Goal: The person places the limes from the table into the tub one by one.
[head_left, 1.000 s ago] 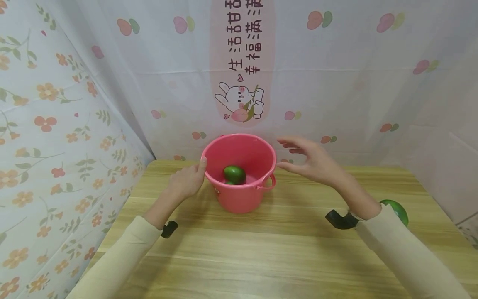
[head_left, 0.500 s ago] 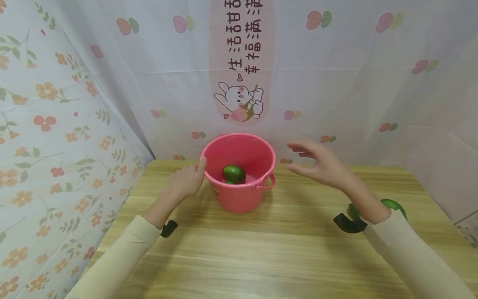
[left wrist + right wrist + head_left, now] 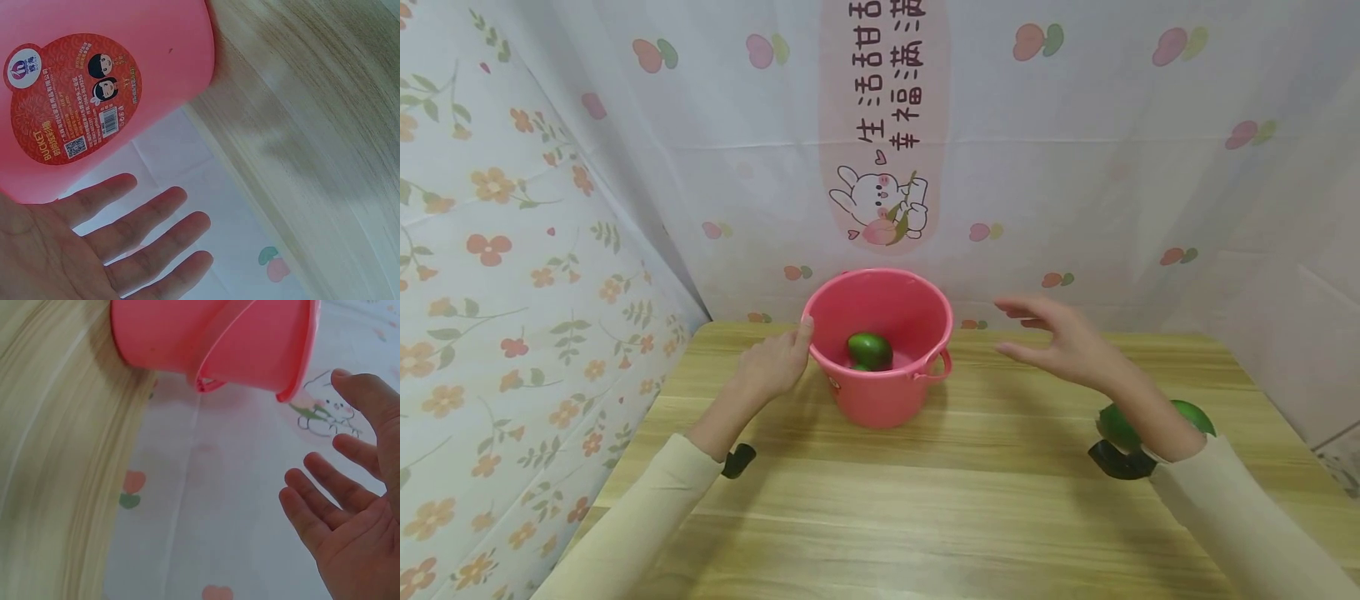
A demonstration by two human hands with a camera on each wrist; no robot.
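Observation:
A pink bucket (image 3: 880, 400) stands upright near the table's back edge. Inside lies a glossy green fruit (image 3: 871, 352), with part of another green thing (image 3: 860, 367) showing below it. My left hand (image 3: 775, 364) holds the bucket's left rim, thumb over the edge. In the left wrist view its other fingers (image 3: 165, 234) spread straight outside the wall. My right hand (image 3: 1063, 343) hovers right of the bucket, touching nothing, its fingers loosely bent and apart from the thumb. Under my right forearm lie two green objects, one rounded (image 3: 1117, 427), the other (image 3: 1193, 415) partly hidden by the arm.
The wooden table (image 3: 880, 508) spreads in front of the bucket. A white printed curtain (image 3: 1075, 167) hangs close behind it, and a floral curtain (image 3: 512, 292) runs along the left side. The bucket's handle (image 3: 936, 367) hangs down at its right side.
My right hand has moved right and slightly down, away from the bucket. A second green object has come into view beside the right forearm. The left hand and bucket stay put.

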